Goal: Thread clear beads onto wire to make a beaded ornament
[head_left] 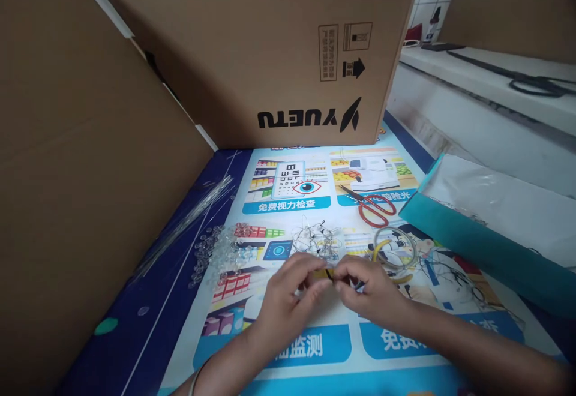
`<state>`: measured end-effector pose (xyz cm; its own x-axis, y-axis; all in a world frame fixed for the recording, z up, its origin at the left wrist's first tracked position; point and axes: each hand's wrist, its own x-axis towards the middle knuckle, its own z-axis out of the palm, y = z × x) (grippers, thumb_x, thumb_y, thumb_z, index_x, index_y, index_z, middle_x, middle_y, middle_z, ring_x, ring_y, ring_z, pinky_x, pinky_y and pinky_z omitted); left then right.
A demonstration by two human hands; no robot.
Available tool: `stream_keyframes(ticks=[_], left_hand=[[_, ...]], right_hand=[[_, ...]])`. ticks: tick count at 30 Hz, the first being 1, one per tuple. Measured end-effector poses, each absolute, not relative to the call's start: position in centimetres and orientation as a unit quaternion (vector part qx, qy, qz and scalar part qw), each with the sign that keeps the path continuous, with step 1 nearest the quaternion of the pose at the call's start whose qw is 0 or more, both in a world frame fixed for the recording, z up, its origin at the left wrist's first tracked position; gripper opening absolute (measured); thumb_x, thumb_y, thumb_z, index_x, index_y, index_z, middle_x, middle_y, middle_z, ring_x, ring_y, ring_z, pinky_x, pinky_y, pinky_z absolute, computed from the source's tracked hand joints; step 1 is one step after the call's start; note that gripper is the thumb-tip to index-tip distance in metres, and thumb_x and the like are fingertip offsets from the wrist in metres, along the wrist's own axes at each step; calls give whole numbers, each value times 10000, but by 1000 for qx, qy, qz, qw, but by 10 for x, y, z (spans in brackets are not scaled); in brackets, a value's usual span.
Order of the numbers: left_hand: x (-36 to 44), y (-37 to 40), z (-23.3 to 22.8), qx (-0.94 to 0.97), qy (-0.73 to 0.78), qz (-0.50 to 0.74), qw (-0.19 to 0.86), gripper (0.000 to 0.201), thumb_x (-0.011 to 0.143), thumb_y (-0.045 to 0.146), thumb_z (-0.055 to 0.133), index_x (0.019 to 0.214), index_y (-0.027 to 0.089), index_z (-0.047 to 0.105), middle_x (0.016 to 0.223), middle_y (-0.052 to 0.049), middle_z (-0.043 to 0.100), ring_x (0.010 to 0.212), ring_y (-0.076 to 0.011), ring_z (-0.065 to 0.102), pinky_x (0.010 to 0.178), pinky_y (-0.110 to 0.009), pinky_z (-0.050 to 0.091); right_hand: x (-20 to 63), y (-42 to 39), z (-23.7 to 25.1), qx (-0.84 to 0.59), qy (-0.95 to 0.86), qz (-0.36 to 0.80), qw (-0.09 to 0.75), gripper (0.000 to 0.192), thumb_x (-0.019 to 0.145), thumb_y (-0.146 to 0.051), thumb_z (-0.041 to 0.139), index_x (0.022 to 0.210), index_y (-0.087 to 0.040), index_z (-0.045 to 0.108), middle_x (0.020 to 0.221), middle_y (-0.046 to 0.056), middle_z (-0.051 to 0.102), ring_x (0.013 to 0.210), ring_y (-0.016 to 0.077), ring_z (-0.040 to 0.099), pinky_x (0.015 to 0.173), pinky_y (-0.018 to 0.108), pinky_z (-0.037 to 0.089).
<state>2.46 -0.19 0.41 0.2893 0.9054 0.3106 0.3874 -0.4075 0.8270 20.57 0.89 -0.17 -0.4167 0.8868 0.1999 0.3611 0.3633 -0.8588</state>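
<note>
My left hand [288,300] and my right hand [366,291] meet over a printed poster mat [315,348]. Together they pinch a small yellow piece [324,274] with a dark end, fingertips of both hands closed on it. Just beyond my fingers lies a tangle of thin wire pieces [315,240]. To the left of that sits a heap of clear beads [220,252]. A bundle of thin clear rods [189,222] lies farther left.
Red-handled scissors [371,207] and a roll of yellow and clear cord [393,249] lie right of the wire. A teal box lid [472,246] stands at the right. Large cardboard boxes [270,48] wall in the back and left [81,174]. A white counter [495,84] lies beyond.
</note>
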Motion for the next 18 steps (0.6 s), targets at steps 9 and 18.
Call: stream_keyframes(ticks=[9,18], left_hand=[[26,-24,-6,641,463,353,500,112,830,240,524,899,192,598,793,-26,591,700,-123,536,622,-231,434],[20,-22,-10,671,482,333,454,96,805,229,548,724,178,557,708,-10,567,645,-111,506,596,-221,397]], right_hand=[[204,-6,-18,-337,-798,357,350,103,679,-78,516,701,-178,504,651,-8,534,611,102,493,570,205,372],[207,-9,-13,-357,-805,360,308,156,718,-164,557,869,-185,527,761,15,576,694,132,523,637,243,411]])
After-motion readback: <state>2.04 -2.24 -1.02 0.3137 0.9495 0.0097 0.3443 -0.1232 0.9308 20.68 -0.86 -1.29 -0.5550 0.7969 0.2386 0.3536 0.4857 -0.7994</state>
